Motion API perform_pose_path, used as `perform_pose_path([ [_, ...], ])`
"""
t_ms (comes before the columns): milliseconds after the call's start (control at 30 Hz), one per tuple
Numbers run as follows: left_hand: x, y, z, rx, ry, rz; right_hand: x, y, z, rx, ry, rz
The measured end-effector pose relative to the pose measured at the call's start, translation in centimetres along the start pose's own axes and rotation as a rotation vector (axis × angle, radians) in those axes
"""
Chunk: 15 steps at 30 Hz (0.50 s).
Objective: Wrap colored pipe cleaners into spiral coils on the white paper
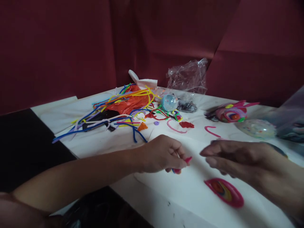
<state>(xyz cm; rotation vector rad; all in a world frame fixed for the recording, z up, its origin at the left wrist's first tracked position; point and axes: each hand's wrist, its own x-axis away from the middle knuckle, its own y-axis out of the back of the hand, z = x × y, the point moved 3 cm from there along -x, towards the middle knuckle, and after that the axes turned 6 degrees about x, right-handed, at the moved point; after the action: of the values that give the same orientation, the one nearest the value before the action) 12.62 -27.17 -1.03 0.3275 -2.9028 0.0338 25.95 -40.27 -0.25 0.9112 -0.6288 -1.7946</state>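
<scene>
My left hand (pixel 163 153) is closed, thumb against fingers, on a small pink piece (pixel 188 160) whose pointed tip sticks out; a bit of blue and yellow shows beneath the fingers. To its right, my right hand (pixel 234 156) hovers over the white paper, its thumb close to the fingers; whether anything is between them is hidden. Below the right hand, a teardrop shape (pixel 224 192) with a pink rim and coiled orange, yellow and dark strands inside lies flat on the paper (pixel 175 199).
Colourful bendy sticks (pixel 95 120) spread over red-orange wrapping (pixel 133 103) at the left. Behind stand a clear blue ball (pixel 169 103) and crumpled plastic (pixel 187 77). A pink decorated ball (pixel 230 113) and a speckled clear one (pixel 257 128) sit at the right.
</scene>
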Motion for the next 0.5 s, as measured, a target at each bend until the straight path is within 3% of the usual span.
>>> perform_pose_path([
  [67, 0.0, -0.3, -0.4, -0.017, -0.041, -0.018, -1.5, -0.9, 0.4, -0.115, -0.039, 0.302],
  [133, 0.0, -0.3, -0.6, -0.030, -0.061, -0.048, -2.2, -1.3, 0.8, -0.143, -0.086, 0.406],
  [233, 0.1, -0.1, -0.4, -0.051, -0.065, -0.067, -2.7, -1.2, 1.6, -0.115, -0.129, 0.385],
  [367, -0.1, 0.1, 0.3, -0.105, -0.097, -0.047, -2.8, -1.5, 2.7, -0.078, -0.058, 0.365],
  [500, -0.3, 0.6, 0.8, -0.093, -0.067, -0.157, -2.8, -2.1, 2.4, 0.034, 0.031, 0.312],
])
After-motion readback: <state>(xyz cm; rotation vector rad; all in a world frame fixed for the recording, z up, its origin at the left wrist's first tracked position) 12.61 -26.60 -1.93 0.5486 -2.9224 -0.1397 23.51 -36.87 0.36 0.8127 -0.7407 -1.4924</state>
